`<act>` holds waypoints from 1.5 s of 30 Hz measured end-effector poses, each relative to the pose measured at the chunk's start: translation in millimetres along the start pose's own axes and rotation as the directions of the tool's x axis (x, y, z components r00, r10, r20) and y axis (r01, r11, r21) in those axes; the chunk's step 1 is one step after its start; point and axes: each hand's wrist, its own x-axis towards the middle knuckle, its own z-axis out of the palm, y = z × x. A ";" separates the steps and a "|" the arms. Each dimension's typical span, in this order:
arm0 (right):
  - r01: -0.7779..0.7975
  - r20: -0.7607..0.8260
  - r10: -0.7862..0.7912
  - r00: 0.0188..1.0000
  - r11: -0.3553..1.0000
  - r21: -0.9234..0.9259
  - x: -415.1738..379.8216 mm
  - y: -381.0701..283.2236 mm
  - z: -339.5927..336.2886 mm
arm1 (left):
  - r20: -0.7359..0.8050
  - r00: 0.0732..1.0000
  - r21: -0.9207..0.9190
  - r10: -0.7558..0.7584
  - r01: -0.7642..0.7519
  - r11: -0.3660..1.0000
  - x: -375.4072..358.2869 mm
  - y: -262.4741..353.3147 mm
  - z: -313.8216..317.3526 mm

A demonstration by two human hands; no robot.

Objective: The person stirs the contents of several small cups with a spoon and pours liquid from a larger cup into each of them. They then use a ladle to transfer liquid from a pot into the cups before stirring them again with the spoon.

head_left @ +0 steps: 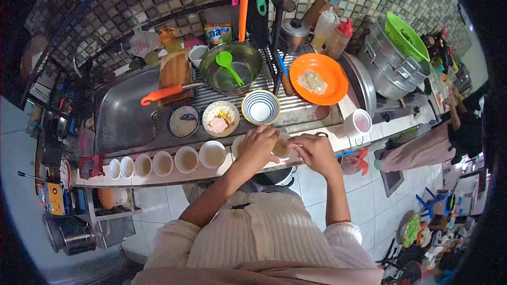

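A paper cup (pixel 281 148) with brownish contents stands on the counter's front ledge between my hands. My left hand (pixel 257 146) is curled against the cup's left side, its fingers closed on it. Thumb and fingers pinched together, my right hand (pixel 313 153) is at the cup's right rim; what the pinch holds is too small to make out. Partly hidden behind my left hand is another filled cup (pixel 237 146). Further left runs a row of several similar cups, the nearest (pixel 212 154) holding the same cloudy liquid. A striped bowl (pixel 261 107) sits just behind my left hand.
Behind the row are a bowl with pink and yellow food (pixel 220 119), a dark-rimmed bowl (pixel 184 121) and a pan (pixel 248 76) with a green spoon. An orange plate (pixel 332 87) and stacked cups (pixel 358 122) stand right. Another person (pixel 422 145) is at far right.
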 end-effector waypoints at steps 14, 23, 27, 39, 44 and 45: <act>0.113 0.044 -0.114 0.993 0.993 0.027 10.1 0.6 3.5 | 0.067 0.996 -0.052 -0.052 0.056 0.997 2.4 3.3 -6.3; 0.082 0.036 -0.082 0.996 0.997 0.003 7.9 1.4 2.4 | 0.062 0.997 -0.062 -0.055 0.058 0.996 3.5 -0.2 -1.8; 0.156 0.092 -0.161 0.983 0.986 0.061 6.0 0.3 -4.0 | 0.044 0.997 -0.050 -0.062 0.064 0.997 2.3 1.8 -4.9; 0.131 0.100 -0.134 0.986 0.991 0.040 4.4 -2.5 -2.3 | -0.058 0.998 -0.077 -0.025 0.020 0.997 -0.1 -2.0 2.9; -0.003 0.090 0.011 0.996 0.996 -0.091 7.6 -4.9 -5.6 | -0.001 1.000 -0.038 -0.018 0.018 0.999 1.6 -6.4 9.1; 0.013 0.098 -0.006 0.995 0.997 -0.071 5.8 -4.1 -1.3 | 0.047 0.996 -0.022 -0.075 0.076 0.997 1.3 0.1 2.1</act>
